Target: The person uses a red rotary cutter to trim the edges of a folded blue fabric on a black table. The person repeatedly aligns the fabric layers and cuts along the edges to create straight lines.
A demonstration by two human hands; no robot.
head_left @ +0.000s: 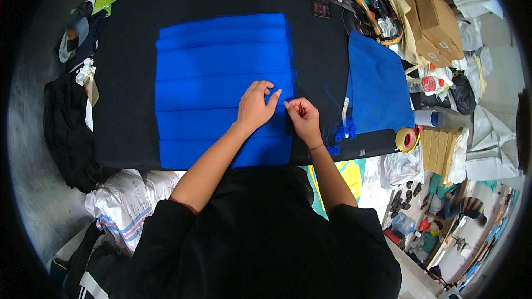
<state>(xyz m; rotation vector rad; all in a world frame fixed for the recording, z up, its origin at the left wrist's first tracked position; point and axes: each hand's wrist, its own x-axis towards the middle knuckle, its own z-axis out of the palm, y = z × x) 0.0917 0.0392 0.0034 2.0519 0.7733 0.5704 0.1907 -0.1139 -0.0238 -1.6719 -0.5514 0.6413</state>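
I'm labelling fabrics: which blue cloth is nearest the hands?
The brighter blue cloth with crosswise creases, directly beneath the left hand; the darker blue cloth lies apart, to the right of the right hand.

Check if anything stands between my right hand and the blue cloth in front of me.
Nothing visible does: your right hand is at the right edge of the blue cloth, holding a small red item.

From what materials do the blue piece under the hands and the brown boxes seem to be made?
Blue piece: probably cloth, matte; loose threads fringe its right edge; fibre unclear.
Brown boxes: likely cardboard, dull; stiff flat panels and straight edges suggest it.
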